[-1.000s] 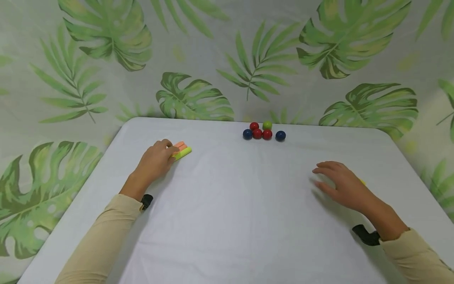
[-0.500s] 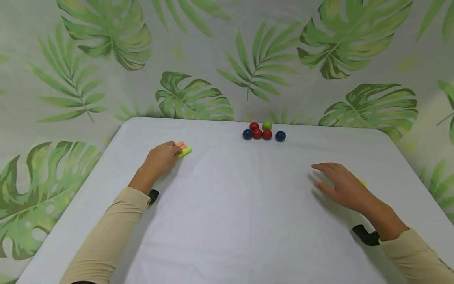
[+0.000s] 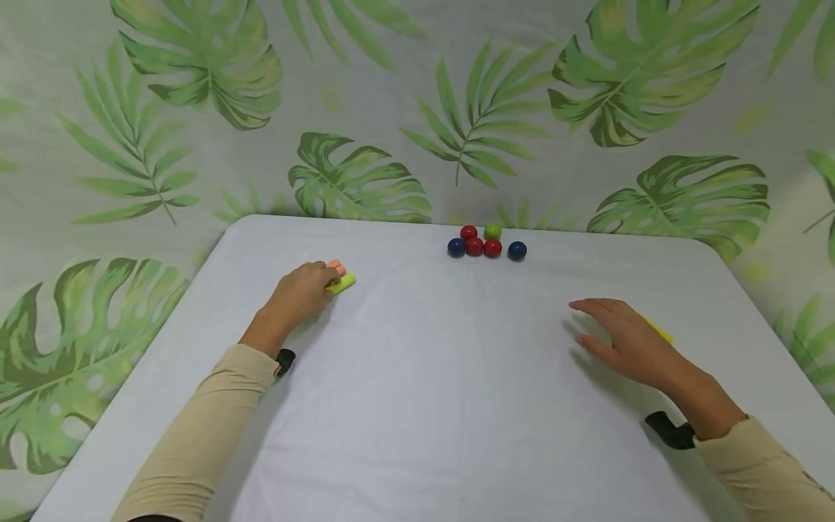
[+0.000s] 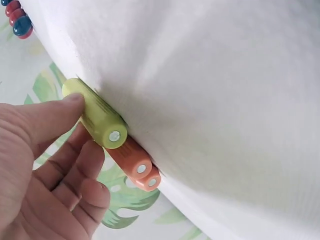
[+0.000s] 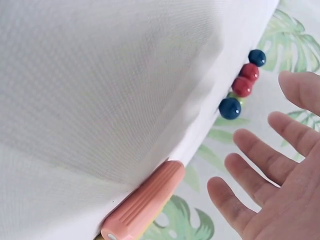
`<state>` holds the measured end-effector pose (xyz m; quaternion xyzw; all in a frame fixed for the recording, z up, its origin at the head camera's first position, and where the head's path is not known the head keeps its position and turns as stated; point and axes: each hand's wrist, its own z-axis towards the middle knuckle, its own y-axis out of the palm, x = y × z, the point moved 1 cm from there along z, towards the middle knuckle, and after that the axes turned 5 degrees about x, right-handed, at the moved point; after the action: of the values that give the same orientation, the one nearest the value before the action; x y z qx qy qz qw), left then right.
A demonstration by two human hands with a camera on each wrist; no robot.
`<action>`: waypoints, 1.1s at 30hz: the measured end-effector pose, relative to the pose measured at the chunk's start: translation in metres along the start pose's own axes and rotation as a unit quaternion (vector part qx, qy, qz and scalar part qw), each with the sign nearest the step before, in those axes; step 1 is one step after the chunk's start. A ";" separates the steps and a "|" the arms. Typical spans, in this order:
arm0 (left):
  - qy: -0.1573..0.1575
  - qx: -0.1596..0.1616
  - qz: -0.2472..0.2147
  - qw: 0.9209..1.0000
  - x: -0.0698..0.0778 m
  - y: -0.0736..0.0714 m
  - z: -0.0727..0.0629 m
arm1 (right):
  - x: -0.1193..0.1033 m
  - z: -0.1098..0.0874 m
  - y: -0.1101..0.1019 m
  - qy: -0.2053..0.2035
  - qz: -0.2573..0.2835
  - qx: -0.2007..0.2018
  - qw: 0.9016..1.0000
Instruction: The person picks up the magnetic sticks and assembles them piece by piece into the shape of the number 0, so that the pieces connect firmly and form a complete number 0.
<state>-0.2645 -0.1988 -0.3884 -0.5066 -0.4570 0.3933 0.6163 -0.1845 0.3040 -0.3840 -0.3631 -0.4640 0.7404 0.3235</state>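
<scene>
In the left wrist view, the thumb of my left hand [image 3: 296, 297] lies on top of a yellow-green magnetic stick [image 4: 102, 115], pinching it against the fingers behind. A pale metal disc shows in the stick's end. Close beside it lie two orange sticks [image 4: 131, 160] of the same kind, half covered by the hand in the head view. My right hand [image 3: 626, 341] hovers with fingers spread and relaxed, holding nothing. A yellow stick [image 3: 659, 331] shows partly behind it in the head view, and a salmon stick [image 5: 145, 200] lies near its fingers in the right wrist view.
At the table's back edge sits a cluster of balls: several red [image 3: 474, 246], a green one [image 3: 492, 231] and a dark blue one [image 3: 457, 247]. Another blue ball [image 3: 517, 251] stands slightly apart. A white cloth covers the table [image 3: 417, 391]; a leaf-print backdrop [image 3: 359, 174] hangs behind.
My left hand has moved slightly right, over the sticks, and its fingers have come together on the yellow-green one. The right hand and the balls stay nearly where they were.
</scene>
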 end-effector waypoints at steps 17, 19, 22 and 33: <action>0.030 0.004 0.023 0.999 0.009 0.006 0.003 | -0.003 0.006 0.002 -0.009 0.002 -0.003 1.000; 0.033 -0.003 0.022 0.999 0.011 0.005 0.005 | -0.004 0.007 0.003 -0.010 0.002 -0.005 1.000; 0.038 -0.010 0.020 0.999 0.015 0.004 0.009 | -0.005 0.008 0.003 -0.009 0.003 -0.009 1.000; 0.063 -0.028 -0.006 0.998 0.035 0.003 0.028 | -0.006 0.020 0.003 0.001 0.018 -0.042 0.999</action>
<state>-0.2816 -0.1575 -0.3834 -0.5447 -0.4313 0.3443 0.6315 -0.1985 0.2893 -0.3796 -0.3851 -0.4878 0.7256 0.2954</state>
